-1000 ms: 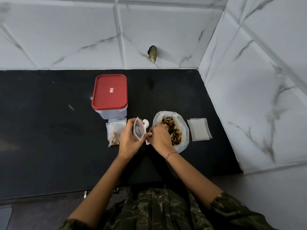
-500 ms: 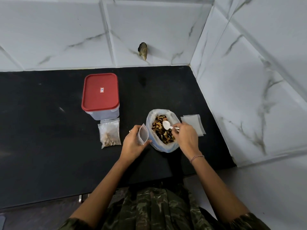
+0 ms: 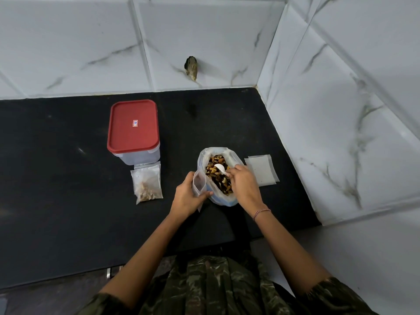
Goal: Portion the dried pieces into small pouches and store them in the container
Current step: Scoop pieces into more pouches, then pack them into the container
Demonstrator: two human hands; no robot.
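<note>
— Black stone countertop (image 3: 68, 201), closed in by white grey-veined wall tiles (image 3: 91, 42) at the back and on the right: where on it are the dried pieces?
— The brown and yellow dried pieces (image 3: 216, 178) fill a wide clear plastic bag (image 3: 205, 153), its rim rolled open, standing on the counter in front of the person.
— And the hands?
— The person's right hand (image 3: 244, 185) is over the bag's near right side, fingers curled round the handle of a small white plastic spoon (image 3: 220, 167) whose bowl lies on top of the pieces. The left hand (image 3: 186, 196) is at the bag's left edge, thumb and fingers pinching a small clear zip pouch (image 3: 198, 181), held upright with its mouth open, touching the bag.
— What lies around the bag?
— Just right of it is a flat stack of empty clear pouches (image 3: 261, 170). Left of it, apart, a filled clear pouch of pale pieces (image 3: 147, 183) lies flat. Just beyond that pouch stands a clear rectangular plastic container with a red lid (image 3: 133, 127) on it. Behind the bag, a dark stub (image 3: 191, 67) sticks out of the back wall. A thin bracelet (image 3: 261, 211) rings the right wrist, and a camouflage garment (image 3: 216, 287) fills the near edge.
</note>
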